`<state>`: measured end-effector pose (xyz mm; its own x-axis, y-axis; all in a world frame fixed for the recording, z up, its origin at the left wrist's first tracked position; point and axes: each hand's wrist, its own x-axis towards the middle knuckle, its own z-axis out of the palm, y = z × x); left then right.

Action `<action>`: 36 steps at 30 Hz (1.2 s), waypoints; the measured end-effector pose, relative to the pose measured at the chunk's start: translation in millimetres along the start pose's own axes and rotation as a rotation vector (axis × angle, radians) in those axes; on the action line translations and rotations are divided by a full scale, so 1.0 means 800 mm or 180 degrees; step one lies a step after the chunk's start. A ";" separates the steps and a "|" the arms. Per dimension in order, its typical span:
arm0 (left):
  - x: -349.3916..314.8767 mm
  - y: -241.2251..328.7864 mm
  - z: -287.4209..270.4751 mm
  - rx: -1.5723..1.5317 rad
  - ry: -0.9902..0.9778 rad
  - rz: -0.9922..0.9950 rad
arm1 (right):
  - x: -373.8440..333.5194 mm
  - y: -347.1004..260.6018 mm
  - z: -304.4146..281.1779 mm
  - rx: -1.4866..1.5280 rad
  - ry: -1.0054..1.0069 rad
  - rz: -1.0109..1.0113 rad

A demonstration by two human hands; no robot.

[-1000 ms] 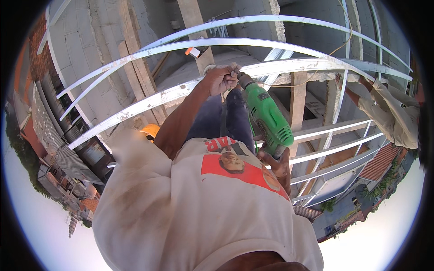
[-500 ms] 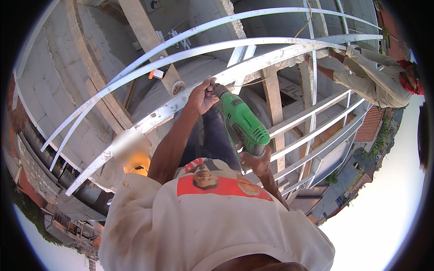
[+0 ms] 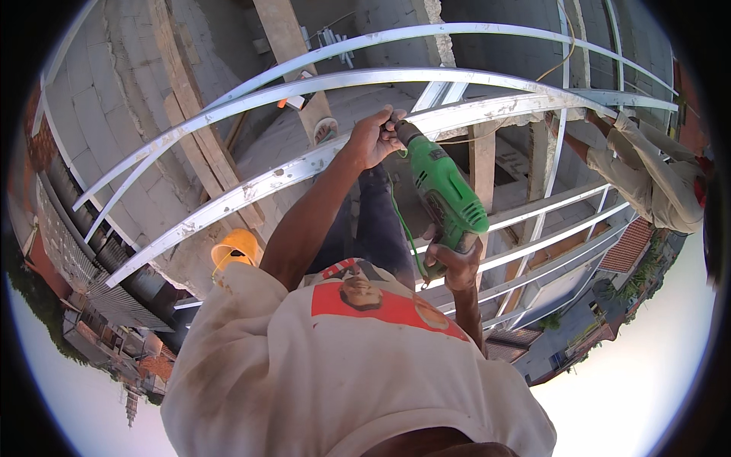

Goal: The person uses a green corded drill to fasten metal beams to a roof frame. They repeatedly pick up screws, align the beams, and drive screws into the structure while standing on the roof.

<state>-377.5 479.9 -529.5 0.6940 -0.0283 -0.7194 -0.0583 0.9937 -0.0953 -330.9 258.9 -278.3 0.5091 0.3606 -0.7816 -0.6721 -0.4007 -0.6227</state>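
Observation:
A green power drill (image 3: 445,183) with a dark chuck lies across the middle of the view, its nose at the white-silver metal beam (image 3: 304,164). The fingers of my right hand (image 3: 455,263) wrap round its handle at the rear; a green cord hangs beside it. My left hand (image 3: 373,139) is closed in a pinch just left of the chuck, by the beam's edge. Whatever small piece those fingertips hold is hidden. Whether the drill tip touches the beam cannot be made out.
Curved metal rails (image 3: 365,78) arch beyond the beam. A yellow bucket (image 3: 237,245) sits to the left, and wooden planks (image 3: 289,38) span the drop below. On the right, another person (image 3: 647,175) in light trousers is at the frame. More rails (image 3: 525,217) run at right.
The whole view has shifted, so the beam and planks appear farther right. Both hands and the drill also appear farther right, still together. The yellow bucket shows more fully now.

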 end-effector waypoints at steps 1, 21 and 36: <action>0.003 0.001 0.002 -0.0018 -0.0071 -0.0005 | 0.002 -0.006 0.003 -0.0014 0.0027 -0.0012; 0.072 0.144 0.043 0.8437 0.0716 0.2869 | 0.110 -0.102 -0.063 -0.0606 0.0514 -0.0310; 0.123 0.168 0.012 0.8197 -0.0211 0.2677 | 0.163 -0.134 -0.087 -0.0923 0.0558 -0.0232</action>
<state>-309.7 612.0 -606.7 0.9719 0.1239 -0.2004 0.2071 -0.8550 0.4755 -155.1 289.7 -316.2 0.6517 0.2569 -0.7136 -0.4627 -0.6109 -0.6424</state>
